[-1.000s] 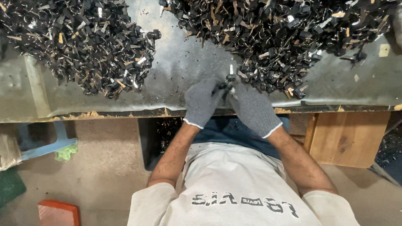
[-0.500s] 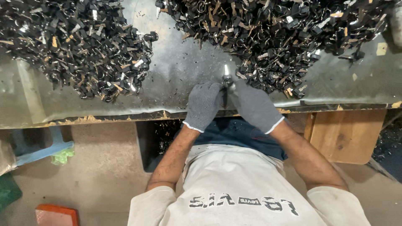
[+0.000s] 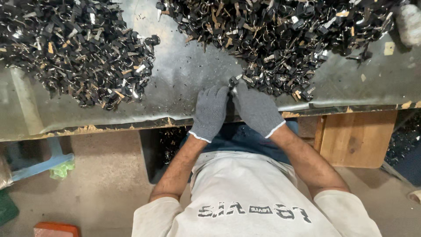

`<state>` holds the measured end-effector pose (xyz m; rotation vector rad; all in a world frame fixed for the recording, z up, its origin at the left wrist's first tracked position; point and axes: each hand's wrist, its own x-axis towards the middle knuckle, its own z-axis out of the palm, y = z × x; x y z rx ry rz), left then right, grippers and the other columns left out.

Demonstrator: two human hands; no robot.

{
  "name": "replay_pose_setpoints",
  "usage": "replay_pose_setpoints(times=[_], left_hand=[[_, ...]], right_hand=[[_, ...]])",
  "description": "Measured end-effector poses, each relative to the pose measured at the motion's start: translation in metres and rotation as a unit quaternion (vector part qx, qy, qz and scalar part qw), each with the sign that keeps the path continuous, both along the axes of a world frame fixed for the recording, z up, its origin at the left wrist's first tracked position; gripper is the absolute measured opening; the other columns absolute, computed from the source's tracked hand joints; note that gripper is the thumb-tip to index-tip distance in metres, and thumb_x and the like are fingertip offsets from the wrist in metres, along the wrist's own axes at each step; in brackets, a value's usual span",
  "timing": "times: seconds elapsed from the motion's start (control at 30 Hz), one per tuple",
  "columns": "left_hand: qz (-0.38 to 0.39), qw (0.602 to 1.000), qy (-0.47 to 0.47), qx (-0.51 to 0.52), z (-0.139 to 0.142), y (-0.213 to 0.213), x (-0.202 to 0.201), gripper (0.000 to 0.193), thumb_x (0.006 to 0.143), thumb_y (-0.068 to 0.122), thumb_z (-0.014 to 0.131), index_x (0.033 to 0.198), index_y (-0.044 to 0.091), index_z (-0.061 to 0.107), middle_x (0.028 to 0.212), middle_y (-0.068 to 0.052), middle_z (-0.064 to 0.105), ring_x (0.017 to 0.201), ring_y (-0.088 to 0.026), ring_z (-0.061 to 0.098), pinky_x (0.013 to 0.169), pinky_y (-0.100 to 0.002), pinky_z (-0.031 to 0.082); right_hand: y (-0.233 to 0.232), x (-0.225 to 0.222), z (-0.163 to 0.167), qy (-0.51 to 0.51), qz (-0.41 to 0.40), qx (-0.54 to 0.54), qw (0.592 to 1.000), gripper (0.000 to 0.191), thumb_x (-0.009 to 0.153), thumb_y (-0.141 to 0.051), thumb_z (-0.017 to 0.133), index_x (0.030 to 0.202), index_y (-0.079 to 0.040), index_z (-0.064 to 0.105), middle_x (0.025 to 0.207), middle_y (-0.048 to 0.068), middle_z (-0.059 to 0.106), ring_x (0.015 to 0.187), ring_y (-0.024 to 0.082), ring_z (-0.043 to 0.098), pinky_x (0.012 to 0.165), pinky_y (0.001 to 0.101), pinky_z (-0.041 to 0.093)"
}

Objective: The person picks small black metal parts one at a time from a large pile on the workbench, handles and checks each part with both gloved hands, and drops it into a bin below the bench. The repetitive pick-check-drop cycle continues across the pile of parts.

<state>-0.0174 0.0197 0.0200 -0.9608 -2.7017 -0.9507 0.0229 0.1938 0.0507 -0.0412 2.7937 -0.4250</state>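
My left hand (image 3: 211, 112) and my right hand (image 3: 257, 109), both in grey knit gloves, meet at the front edge of a grey metal worktable (image 3: 184, 83). Together their fingertips pinch a small black and silver part (image 3: 233, 84). That part lies at the near edge of a large heap of small black metal pieces (image 3: 280, 35) on the right. A second heap of the same pieces (image 3: 74, 48) covers the left of the table, apart from my hands.
A wooden panel (image 3: 357, 138) stands under the table at right. A dark bin with fallen pieces (image 3: 169, 145) sits below the table edge. On the floor at left are a blue stool leg (image 3: 41, 164), a green scrap (image 3: 61, 170) and an orange block (image 3: 57, 229).
My hands have shifted slightly up toward the right heap. The light part that stuck up between my fingertips now sits lower, mostly covered by the gloves.
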Motion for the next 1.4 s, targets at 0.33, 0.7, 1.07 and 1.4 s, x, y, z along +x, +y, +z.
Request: replay_pose_setpoints(times=[0.33, 0.7, 1.07, 1.4], left_hand=[[-0.001, 0.998, -0.062, -0.015, -0.001, -0.012, 0.004, 0.042, 0.087, 0.001, 0.066, 0.127, 0.013, 0.066, 0.101, -0.013, 0.068, 0.098, -0.034, 0.066, 0.091, -0.047, 0.052], [0.06, 0.998, -0.001, -0.003, 0.007, -0.018, 0.018, 0.015, 0.086, 0.013, 0.072, 0.098, 0.009, 0.063, 0.086, -0.012, 0.063, 0.08, -0.033, 0.064, 0.074, -0.047, 0.049], [0.039, 0.999, -0.038, 0.004, -0.003, -0.016, 0.018, 0.013, 0.082, 0.014, 0.072, 0.083, 0.01, 0.06, 0.077, -0.012, 0.061, 0.072, -0.035, 0.062, 0.068, -0.048, 0.047], [0.059, 0.994, -0.064, -0.058, 0.012, -0.012, 0.015, 0.018, 0.093, 0.022, 0.07, 0.083, 0.009, 0.062, 0.074, -0.013, 0.062, 0.065, -0.035, 0.062, 0.061, -0.048, 0.047]], right_hand=[[-0.02, 0.009, -0.013, 0.103, 0.033, 0.038, 0.993, 0.036, 0.099, -0.022, 0.062, 0.125, 0.003, 0.057, 0.09, 0.021, 0.07, 0.072, 0.037, 0.07, 0.06, 0.0469, 0.057], [-0.012, 0.025, 0.001, 0.109, 0.048, -0.015, 0.993, 0.041, 0.099, -0.023, 0.061, 0.128, 0.005, 0.056, 0.091, 0.023, 0.071, 0.07, 0.037, 0.073, 0.053, 0.046, 0.057], [-0.014, 0.014, -0.002, 0.135, 0.1, -0.037, 0.985, 0.032, 0.092, -0.025, 0.064, 0.114, -0.002, 0.057, 0.092, 0.019, 0.069, 0.074, 0.035, 0.071, 0.059, 0.0439, 0.058], [-0.01, 0.01, -0.005, 0.085, 0.049, -0.047, 0.994, 0.043, 0.098, -0.02, 0.063, 0.128, 0.009, 0.054, 0.08, 0.021, 0.069, 0.075, 0.038, 0.07, 0.06, 0.0466, 0.056]])
